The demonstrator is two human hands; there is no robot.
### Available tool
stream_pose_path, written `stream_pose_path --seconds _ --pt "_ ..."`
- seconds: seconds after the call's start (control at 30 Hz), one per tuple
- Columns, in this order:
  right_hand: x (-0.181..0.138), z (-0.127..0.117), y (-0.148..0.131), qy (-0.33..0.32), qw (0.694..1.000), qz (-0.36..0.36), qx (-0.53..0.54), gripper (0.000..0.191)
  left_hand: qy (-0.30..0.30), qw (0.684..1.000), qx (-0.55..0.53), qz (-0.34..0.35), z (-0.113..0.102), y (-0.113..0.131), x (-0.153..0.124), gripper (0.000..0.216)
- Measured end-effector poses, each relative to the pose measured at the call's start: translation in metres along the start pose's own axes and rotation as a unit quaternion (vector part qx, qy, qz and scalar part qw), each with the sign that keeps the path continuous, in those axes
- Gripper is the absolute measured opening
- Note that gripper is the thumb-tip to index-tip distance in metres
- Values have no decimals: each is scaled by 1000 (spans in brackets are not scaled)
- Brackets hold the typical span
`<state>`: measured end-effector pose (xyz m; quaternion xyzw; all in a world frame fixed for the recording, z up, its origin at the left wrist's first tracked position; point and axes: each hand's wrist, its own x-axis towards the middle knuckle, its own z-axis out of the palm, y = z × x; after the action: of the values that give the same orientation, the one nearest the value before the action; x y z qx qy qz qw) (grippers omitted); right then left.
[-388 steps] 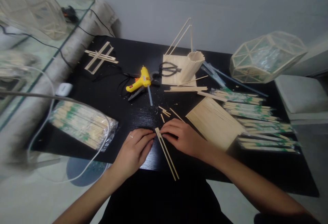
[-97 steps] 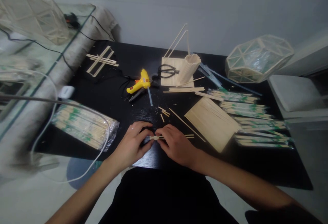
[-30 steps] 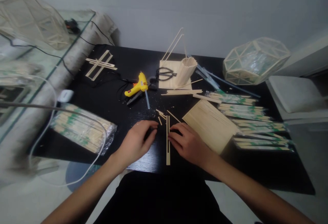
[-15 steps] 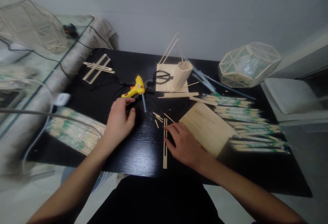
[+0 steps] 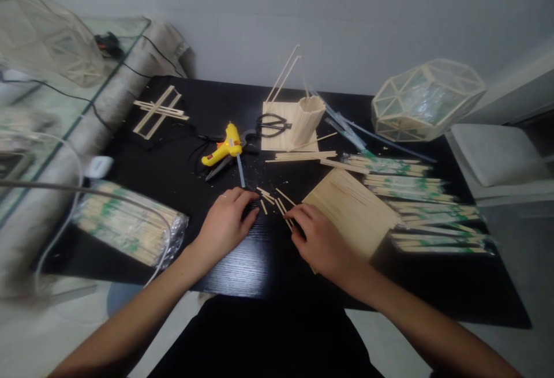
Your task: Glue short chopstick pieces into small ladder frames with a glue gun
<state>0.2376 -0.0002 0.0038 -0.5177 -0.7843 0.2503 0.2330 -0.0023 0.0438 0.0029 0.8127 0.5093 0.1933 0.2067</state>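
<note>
My right hand [image 5: 318, 239] lies on the black table [image 5: 242, 262], its curled fingers closed over a pair of long thin wooden sticks [image 5: 282, 210]. The sticks slant up to the left and are mostly hidden under the palm. My left hand [image 5: 225, 225] rests on the table just to their left. Its fingers are stretched out flat and hold nothing. The fingertips sit beside several short stick offcuts [image 5: 265, 196]. A flat panel of glued sticks [image 5: 352, 210] lies right next to my right hand.
A yellow glue gun [image 5: 225, 147], black scissors [image 5: 270, 125] and a stick cup [image 5: 308, 118] lie behind the hands. Wrapped chopsticks [image 5: 415, 193] lie at the right, a bagged bundle [image 5: 125, 222] at the left. A stick lantern frame [image 5: 426, 98] stands at the back right.
My left hand came back from near the glue gun to the offcuts. The stick pair turned from straight to slanted, and my right hand now covers most of it.
</note>
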Motion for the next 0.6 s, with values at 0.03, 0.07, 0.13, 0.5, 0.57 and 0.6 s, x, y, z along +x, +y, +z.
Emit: stream_pose_path --seconds 0.03,0.07,0.13,0.5,0.57,0.6 --pt "-1 -1 0 0 1000 11 -1 35 -2 1000 0 12 2 0 0 18" --pt "-2 -1 0 -2 1000 23 -3 36 -6 1000 -3 22 3 -1 0 20" --pt "-3 -3 -2 -3 999 46 -18 37 -22 999 -13 44 4 -1 2 21" --pt "-5 0 -8 10 994 73 -84 23 -112 990 -14 90 -3 -1 2 17" --pt "-6 -2 -8 -1 994 84 -75 22 -125 987 -38 90 -8 -3 -2 16" --pt "-6 -3 -8 -8 993 89 -71 22 -129 986 -55 88 -11 -5 -5 16"
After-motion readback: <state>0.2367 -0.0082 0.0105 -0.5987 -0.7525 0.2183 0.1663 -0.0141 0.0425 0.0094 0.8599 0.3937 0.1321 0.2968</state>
